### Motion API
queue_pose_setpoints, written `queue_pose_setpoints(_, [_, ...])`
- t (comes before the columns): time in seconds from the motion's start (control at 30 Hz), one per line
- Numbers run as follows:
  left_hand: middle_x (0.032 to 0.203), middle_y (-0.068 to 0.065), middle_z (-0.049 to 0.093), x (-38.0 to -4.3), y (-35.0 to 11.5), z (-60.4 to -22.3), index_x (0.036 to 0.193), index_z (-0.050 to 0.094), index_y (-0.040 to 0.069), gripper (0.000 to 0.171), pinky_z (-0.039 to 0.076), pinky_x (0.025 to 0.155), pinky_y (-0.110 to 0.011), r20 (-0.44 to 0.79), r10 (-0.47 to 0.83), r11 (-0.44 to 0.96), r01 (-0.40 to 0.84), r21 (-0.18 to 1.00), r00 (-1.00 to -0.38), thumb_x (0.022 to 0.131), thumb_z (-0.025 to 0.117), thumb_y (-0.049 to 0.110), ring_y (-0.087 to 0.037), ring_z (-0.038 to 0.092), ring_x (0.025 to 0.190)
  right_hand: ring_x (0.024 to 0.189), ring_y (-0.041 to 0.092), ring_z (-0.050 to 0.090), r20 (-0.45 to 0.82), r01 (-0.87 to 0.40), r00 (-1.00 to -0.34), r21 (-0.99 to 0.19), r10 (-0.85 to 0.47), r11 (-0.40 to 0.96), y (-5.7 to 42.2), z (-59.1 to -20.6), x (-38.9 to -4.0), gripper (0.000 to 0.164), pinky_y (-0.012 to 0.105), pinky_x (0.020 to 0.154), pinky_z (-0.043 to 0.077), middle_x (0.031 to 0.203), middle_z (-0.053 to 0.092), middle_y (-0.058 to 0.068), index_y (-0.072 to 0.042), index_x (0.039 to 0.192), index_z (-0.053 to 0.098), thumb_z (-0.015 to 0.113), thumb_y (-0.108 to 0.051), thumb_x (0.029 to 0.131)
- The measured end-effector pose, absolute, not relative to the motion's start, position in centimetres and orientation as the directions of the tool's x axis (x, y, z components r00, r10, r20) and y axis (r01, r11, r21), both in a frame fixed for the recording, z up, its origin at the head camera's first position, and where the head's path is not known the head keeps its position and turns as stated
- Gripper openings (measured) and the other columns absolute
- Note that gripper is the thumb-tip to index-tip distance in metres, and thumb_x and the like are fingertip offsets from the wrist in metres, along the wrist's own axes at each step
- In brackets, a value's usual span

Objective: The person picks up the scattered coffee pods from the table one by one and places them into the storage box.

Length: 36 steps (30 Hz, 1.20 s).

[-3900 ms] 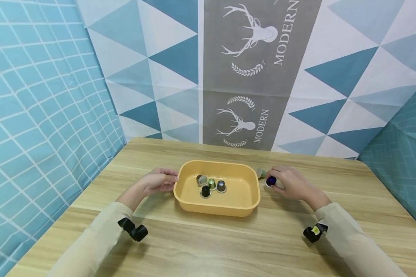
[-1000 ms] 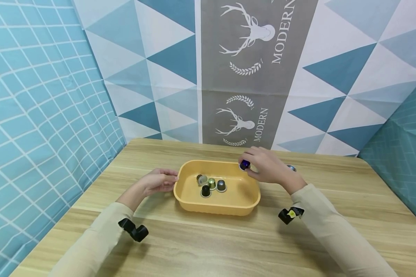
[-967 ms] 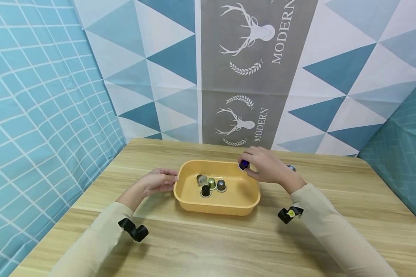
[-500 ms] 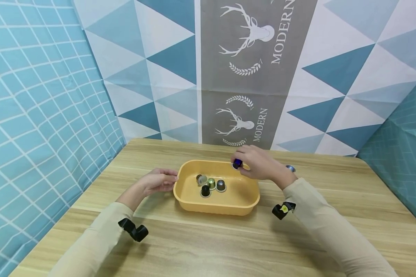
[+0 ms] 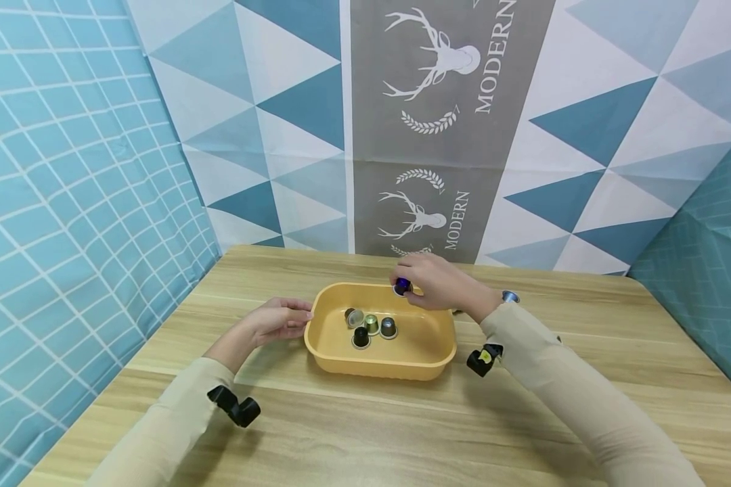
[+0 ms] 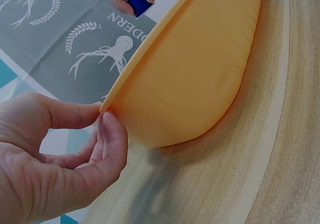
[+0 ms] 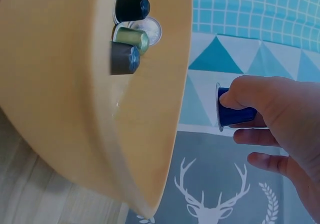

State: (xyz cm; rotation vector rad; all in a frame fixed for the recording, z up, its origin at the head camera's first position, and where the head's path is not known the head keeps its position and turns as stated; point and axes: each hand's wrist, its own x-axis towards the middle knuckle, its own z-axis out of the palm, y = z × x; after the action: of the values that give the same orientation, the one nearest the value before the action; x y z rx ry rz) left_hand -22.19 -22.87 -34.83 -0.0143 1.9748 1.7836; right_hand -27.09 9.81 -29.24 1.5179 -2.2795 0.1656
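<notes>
A yellow plastic basin stands on the wooden table. Its rim is pinched between thumb and fingers of my left hand at the left end. My right hand holds a dark blue coffee capsule above the basin's back rim, apart from it. Inside lie a black capsule, a green capsule, a grey-blue capsule and a tipped capsule with its pale lid showing. The left wrist view shows the held capsule beyond the rim.
Behind the right wrist, a light blue capsule sits on the table. A small dark bit shows beside the basin's right end, mostly covered by the right hand. Patterned drapes rise behind the table.
My right hand has lifted the dark blue capsule from the table right of the basin and carried it left over the back rim. My left hand stays at the rim.
</notes>
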Motion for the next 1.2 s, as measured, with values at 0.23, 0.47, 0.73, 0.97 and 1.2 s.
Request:
queue_pose_setpoints(0.23, [0.092,0.001,0.062,-22.2,-22.9,-34.8,0.136,0.035,-0.013,0.049,0.055,0.073,-0.017,-0.347,0.297,0.154,-0.314,0.937,-0.889,0.095,0.054,0.006,-0.005,0.061,0.081,0.082,0.015,0.057,0.355,-0.914,-0.317,0.134,-0.879,0.384,8.6,-29.2,-28.0,0.020,0.033,0.076,0.051,0.088,0.064,-0.001,-0.013,0.094,0.066,0.072,-0.009,0.075])
queue_pose_setpoints(0.47, [0.091,0.001,0.061,-22.2,-22.9,-34.9,0.135,0.036,-0.013,0.048,0.055,0.073,-0.017,-0.340,0.302,0.151,-0.308,0.939,-0.891,0.095,0.054,0.006,-0.005,0.061,0.081,0.079,0.015,0.056,0.312,-0.939,-0.293,0.082,-0.904,0.333,7.4,-29.3,-28.5,0.020,0.032,0.078,0.051,0.087,0.064,0.001,-0.010,0.094,0.065,0.072,-0.006,0.075])
queue_pose_setpoints(0.73, [0.090,0.001,0.062,-22.2,-22.9,-35.0,0.134,0.037,-0.014,0.046,0.055,0.073,-0.018,-0.339,0.301,0.139,-0.311,0.940,-0.891,0.094,0.054,0.005,-0.006,0.061,0.082,0.080,0.013,0.057,0.212,-0.942,-0.312,0.059,-0.926,0.331,5.9,-29.5,-28.7,0.020,0.030,0.076,0.052,0.089,0.065,0.001,-0.010,0.095,0.066,0.070,-0.006,0.076])
queue_pose_setpoints(0.97, [0.092,0.000,0.061,-22.0,-22.8,-34.9,0.134,0.036,-0.014,0.047,0.055,0.074,-0.018,-0.342,0.297,0.132,-0.317,0.939,-0.891,0.094,0.053,0.004,-0.007,0.061,0.083,0.076,0.014,0.055,0.099,-0.943,-0.324,0.048,-0.941,0.329,4.6,-30.1,-28.8,0.017,0.026,0.071,0.048,0.083,0.064,0.000,-0.010,0.089,0.065,0.068,-0.004,0.074])
queue_pose_setpoints(1.2, [0.093,0.000,0.061,-22.1,-22.8,-34.9,0.135,0.037,-0.013,0.048,0.055,0.074,-0.018,-0.343,0.291,0.137,-0.316,0.939,-0.893,0.094,0.055,0.005,-0.007,0.061,0.083,0.073,0.012,0.054,-0.023,-0.917,-0.388,0.113,-0.921,0.384,3.8,-30.6,-28.5,0.013,0.026,0.066,0.046,0.086,0.066,0.001,-0.013,0.089,0.067,0.067,-0.006,0.078])
